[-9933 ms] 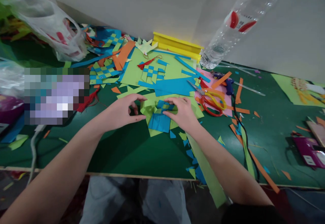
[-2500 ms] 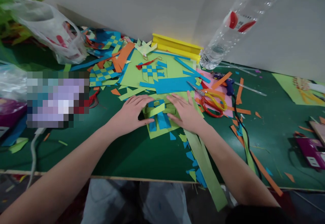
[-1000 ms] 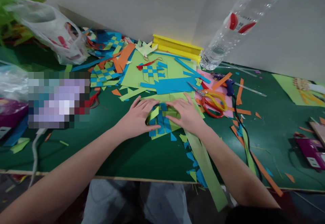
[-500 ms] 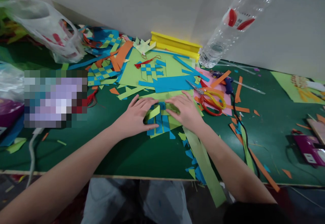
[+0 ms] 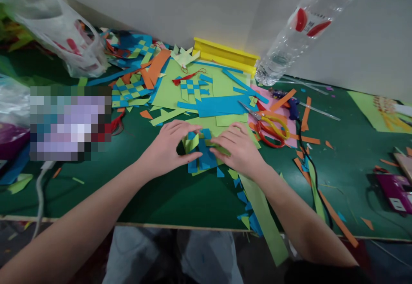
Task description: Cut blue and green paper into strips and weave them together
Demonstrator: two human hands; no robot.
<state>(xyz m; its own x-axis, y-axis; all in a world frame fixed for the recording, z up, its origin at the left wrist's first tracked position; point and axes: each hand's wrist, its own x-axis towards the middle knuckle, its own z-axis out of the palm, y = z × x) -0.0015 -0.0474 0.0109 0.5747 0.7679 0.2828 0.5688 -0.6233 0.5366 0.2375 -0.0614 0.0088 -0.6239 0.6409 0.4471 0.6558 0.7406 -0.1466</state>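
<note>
Blue and light-green paper strips, partly interwoven [image 5: 207,157], lie on the table between my hands. A narrow green strip [image 5: 192,142] curls up out of the weave at its left side. My left hand [image 5: 172,148] arches over that side, its thumb and fingers spread apart, with the thumb against a blue strip. From the right, my right hand [image 5: 240,151] reaches in with bent, parted fingers, their tips at the edge of the blue strips. Part of the paper is hidden beneath both hands. Below my right wrist, a long green paper strip [image 5: 265,219] hangs over the table edge.
Scissors [image 5: 272,129] with red and yellow handles lie right of the work, near a glue gun [image 5: 292,108] and its black cord. A woven paper fish [image 5: 193,88] rests behind. A plastic bottle [image 5: 277,58] stands back right; a white bag [image 5: 64,39] is back left.
The blue strips between my hands lie closer together, with no gap showing. My right hand has shifted slightly right, and the curled green strip stands a little differently. My left hand has barely moved.
</note>
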